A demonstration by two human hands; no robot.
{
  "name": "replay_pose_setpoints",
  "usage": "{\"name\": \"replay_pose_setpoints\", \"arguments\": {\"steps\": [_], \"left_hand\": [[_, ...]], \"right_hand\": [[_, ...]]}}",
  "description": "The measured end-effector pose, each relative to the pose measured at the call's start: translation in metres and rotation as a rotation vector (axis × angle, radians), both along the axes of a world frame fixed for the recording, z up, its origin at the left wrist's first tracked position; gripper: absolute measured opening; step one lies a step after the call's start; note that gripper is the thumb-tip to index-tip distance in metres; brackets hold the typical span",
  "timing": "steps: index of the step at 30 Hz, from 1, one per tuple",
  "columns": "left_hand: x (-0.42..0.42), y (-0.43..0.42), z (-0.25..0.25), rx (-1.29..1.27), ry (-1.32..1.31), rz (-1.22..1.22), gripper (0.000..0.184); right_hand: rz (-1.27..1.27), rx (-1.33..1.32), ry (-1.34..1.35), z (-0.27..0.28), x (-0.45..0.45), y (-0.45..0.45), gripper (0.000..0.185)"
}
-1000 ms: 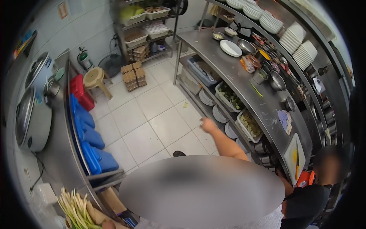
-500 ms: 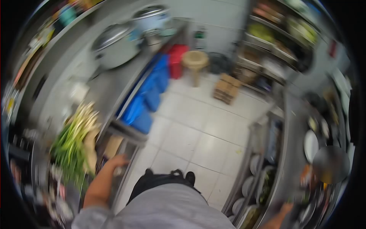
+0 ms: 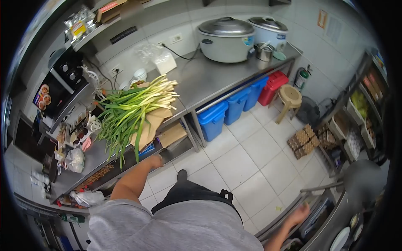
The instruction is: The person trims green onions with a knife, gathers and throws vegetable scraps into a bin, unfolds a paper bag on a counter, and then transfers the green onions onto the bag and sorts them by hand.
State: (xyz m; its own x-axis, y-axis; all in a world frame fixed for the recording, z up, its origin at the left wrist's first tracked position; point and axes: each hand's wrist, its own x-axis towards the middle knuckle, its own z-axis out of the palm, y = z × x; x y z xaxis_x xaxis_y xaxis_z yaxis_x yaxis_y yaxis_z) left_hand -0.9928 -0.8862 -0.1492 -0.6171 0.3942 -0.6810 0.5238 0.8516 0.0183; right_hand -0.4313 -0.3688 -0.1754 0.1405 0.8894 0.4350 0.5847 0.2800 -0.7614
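Observation:
My left hand (image 3: 155, 161) hangs in the air in front of the steel counter, just right of a bunch of spring onions (image 3: 134, 109). Its fingers are loosely apart, and nothing shows in them. The onions lie on the counter with white ends to the right and green leaves spread left and over the front edge. Brown paper (image 3: 151, 124) lies partly under them. Low at the right, my right hand (image 3: 298, 214) is held out beside the other counter's lower shelf, slightly blurred. Its fingers look loose, with no object visible in them.
Along the wall, the steel counter (image 3: 201, 83) carries a large rice cooker (image 3: 228, 42) and a second cooker (image 3: 268, 31). Beneath stand blue bins (image 3: 213, 121) and a red bin (image 3: 272, 88). A stool (image 3: 289, 96) and brown cartons (image 3: 303, 140) stand on the tiled floor.
My view has swung left, so the spring onions and cookers now sit further right in the picture. The right-hand counter has slid toward the lower right corner. The picture is sharper.

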Motion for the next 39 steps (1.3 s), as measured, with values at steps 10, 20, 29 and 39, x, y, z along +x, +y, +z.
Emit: {"name": "replay_pose_setpoints", "arguments": {"steps": [10,20,29,39], "left_hand": [[-0.045,-0.041,0.008,0.638,-0.331,0.208,0.057],[-0.067,-0.102,-0.013,1.023,-0.773,1.127,0.073],[-0.087,-0.023,-0.012,1.961,-0.832,1.87,0.053],[-0.106,0.023,0.07,1.821,0.1,2.163,0.037]], "right_hand": [[1.171,0.797,0.764,0.405,-0.516,-0.218,0.025],[1.879,0.575,-0.092,0.242,-0.842,-0.386,0.038],[1.958,0.466,-0.497,0.118,-1.105,-0.413,0.04],[2.377,0.416,-0.425,0.113,-1.12,-0.405,0.01]]}}
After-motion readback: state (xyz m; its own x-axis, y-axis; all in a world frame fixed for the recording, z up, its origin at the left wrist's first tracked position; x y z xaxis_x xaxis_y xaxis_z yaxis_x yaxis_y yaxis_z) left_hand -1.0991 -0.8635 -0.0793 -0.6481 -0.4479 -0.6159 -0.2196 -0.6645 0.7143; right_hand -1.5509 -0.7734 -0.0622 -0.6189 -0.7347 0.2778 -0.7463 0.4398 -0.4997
